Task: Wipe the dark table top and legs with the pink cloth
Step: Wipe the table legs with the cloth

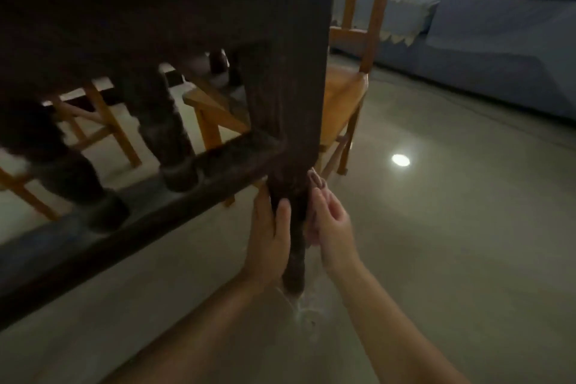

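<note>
Left hand (270, 227) wrapped the lower part of the dark turned wooden table leg (294, 246), thumb on the near face, fingers curled round behind. Right hand (330, 227) sat just right of the same leg with fingers curled, apparently pinching a small fold of the soft pink cloth (316, 181); only a pale bunched bit showed above the fingers, against the leg's right side, the rest hidden. Dim light, so the grip on the cloth was a judgement more than a clear sight. Cloth looked light and limp, would bunch and slip off a round leg, so best held wrapped round the leg with both hands pulling ends. Leg looked stiff, heavy, grooved, dust likely to sit in the turnings. Just left of the left hand the dark wooden lower rail (134, 215) met the leg, with dark turned spindles (168, 137) rising from it. Above the hands, the dark table apron (156, 9) filled the upper view; table top not visible. Beyond the leg stood an orange wooden chair (346, 93), more orange chair frames behind the spindles. Far right of the hands, a blue-grey fabric sofa (498, 40) on a glossy pale floor (436, 227) with a round light reflection (400, 160).
</note>
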Demonstrator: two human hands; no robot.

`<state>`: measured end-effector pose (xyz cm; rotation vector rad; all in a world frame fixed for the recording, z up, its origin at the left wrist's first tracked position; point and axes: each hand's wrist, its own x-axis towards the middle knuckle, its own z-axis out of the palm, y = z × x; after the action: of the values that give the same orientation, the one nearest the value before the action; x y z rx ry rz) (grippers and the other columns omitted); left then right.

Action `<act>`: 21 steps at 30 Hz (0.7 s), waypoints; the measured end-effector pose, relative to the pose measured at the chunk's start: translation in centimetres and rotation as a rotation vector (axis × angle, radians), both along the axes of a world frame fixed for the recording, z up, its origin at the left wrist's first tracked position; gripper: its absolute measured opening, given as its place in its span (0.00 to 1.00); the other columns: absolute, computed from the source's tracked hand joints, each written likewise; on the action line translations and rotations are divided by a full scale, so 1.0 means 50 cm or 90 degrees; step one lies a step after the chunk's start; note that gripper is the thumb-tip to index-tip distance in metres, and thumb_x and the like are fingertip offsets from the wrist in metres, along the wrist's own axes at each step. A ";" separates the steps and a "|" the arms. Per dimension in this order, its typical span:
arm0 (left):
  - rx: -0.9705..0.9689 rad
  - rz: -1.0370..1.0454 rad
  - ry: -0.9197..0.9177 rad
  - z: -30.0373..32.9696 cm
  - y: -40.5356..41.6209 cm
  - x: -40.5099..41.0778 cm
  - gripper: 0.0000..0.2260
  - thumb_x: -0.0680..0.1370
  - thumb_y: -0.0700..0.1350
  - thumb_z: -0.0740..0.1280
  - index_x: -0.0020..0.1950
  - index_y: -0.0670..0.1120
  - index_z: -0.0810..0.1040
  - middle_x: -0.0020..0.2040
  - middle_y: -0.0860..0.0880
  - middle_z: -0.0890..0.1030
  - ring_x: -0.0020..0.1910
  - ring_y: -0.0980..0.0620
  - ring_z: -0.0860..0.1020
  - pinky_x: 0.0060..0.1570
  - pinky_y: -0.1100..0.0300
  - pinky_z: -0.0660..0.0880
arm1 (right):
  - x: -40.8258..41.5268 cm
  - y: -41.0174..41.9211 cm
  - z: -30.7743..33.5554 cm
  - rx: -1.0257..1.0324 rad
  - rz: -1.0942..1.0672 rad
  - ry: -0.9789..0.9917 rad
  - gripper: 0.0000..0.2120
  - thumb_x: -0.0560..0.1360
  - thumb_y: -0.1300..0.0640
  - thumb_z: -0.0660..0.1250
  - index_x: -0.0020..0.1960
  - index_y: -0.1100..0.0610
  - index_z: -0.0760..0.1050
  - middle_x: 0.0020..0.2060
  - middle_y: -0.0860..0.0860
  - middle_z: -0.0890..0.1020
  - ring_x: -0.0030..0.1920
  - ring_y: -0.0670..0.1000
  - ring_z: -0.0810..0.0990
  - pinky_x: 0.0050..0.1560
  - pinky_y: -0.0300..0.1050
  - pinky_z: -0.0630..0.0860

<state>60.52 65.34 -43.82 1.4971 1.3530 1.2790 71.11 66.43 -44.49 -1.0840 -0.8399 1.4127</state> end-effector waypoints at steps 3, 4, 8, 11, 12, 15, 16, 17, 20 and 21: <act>0.063 -0.027 -0.020 -0.026 0.045 -0.001 0.16 0.77 0.58 0.56 0.64 0.62 0.63 0.58 0.69 0.71 0.58 0.67 0.72 0.59 0.61 0.71 | -0.040 0.020 -0.078 0.131 -0.018 -0.014 0.23 0.72 0.45 0.60 0.65 0.52 0.71 0.42 0.47 0.81 0.39 0.43 0.79 0.37 0.32 0.75; 0.082 -0.032 -0.013 -0.028 0.057 -0.002 0.18 0.76 0.60 0.57 0.64 0.59 0.63 0.54 0.70 0.72 0.56 0.66 0.73 0.59 0.60 0.72 | -0.046 0.030 -0.103 0.170 -0.041 -0.032 0.22 0.74 0.45 0.58 0.65 0.53 0.70 0.40 0.45 0.80 0.38 0.42 0.78 0.36 0.31 0.74; 0.113 0.006 0.015 -0.033 0.088 0.003 0.26 0.73 0.59 0.62 0.66 0.48 0.66 0.58 0.54 0.76 0.59 0.54 0.75 0.61 0.54 0.72 | -0.061 0.040 -0.202 0.214 -0.133 -0.118 0.17 0.81 0.51 0.52 0.67 0.52 0.68 0.32 0.43 0.79 0.30 0.41 0.76 0.32 0.32 0.73; 0.063 0.006 0.018 -0.028 0.088 0.002 0.28 0.72 0.60 0.63 0.69 0.49 0.63 0.63 0.52 0.74 0.62 0.53 0.73 0.62 0.57 0.70 | -0.051 0.010 -0.289 0.066 -0.144 -0.160 0.19 0.78 0.45 0.54 0.67 0.44 0.70 0.36 0.46 0.82 0.31 0.44 0.79 0.31 0.37 0.75; 0.050 -0.002 0.014 -0.028 0.088 0.001 0.29 0.72 0.59 0.63 0.70 0.50 0.62 0.64 0.52 0.73 0.64 0.53 0.72 0.62 0.59 0.69 | -0.044 0.003 -0.313 0.009 -0.137 -0.174 0.20 0.77 0.43 0.54 0.66 0.47 0.71 0.31 0.47 0.81 0.26 0.44 0.76 0.26 0.37 0.73; 0.042 -0.014 0.007 -0.033 0.091 0.001 0.29 0.73 0.58 0.62 0.71 0.50 0.60 0.65 0.54 0.71 0.63 0.56 0.70 0.56 0.70 0.66 | -0.034 0.010 -0.327 -0.049 -0.129 -0.184 0.23 0.78 0.44 0.55 0.60 0.58 0.77 0.21 0.49 0.77 0.20 0.46 0.73 0.21 0.37 0.69; 0.054 -0.018 0.000 -0.035 0.092 0.002 0.29 0.73 0.59 0.62 0.70 0.50 0.61 0.62 0.55 0.72 0.61 0.58 0.70 0.52 0.75 0.66 | -0.036 0.021 -0.310 -0.025 -0.151 -0.174 0.21 0.79 0.46 0.55 0.59 0.58 0.78 0.23 0.47 0.78 0.22 0.46 0.74 0.22 0.37 0.70; 0.068 -0.021 -0.011 -0.037 0.092 0.003 0.29 0.71 0.60 0.61 0.70 0.50 0.62 0.59 0.56 0.73 0.57 0.61 0.71 0.48 0.79 0.66 | -0.041 0.032 -0.284 0.021 -0.172 -0.168 0.18 0.80 0.48 0.55 0.58 0.56 0.78 0.25 0.45 0.78 0.23 0.45 0.75 0.24 0.37 0.70; 0.096 -0.025 -0.029 -0.041 0.091 0.004 0.32 0.67 0.62 0.60 0.68 0.49 0.63 0.55 0.58 0.74 0.51 0.65 0.73 0.46 0.80 0.69 | -0.060 0.056 -0.215 0.159 -0.212 -0.135 0.15 0.81 0.51 0.52 0.61 0.51 0.74 0.25 0.44 0.74 0.26 0.44 0.71 0.26 0.36 0.69; 0.096 -0.026 -0.026 -0.042 0.090 0.003 0.33 0.67 0.62 0.60 0.68 0.49 0.63 0.55 0.58 0.74 0.52 0.64 0.74 0.49 0.77 0.70 | -0.065 0.057 -0.202 0.187 -0.219 -0.130 0.15 0.81 0.51 0.52 0.62 0.50 0.73 0.28 0.44 0.74 0.27 0.43 0.71 0.27 0.34 0.70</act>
<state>60.65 69.87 -45.92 1.5827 1.2169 1.4046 67.85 69.30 -54.60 -1.0944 -0.9231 0.8736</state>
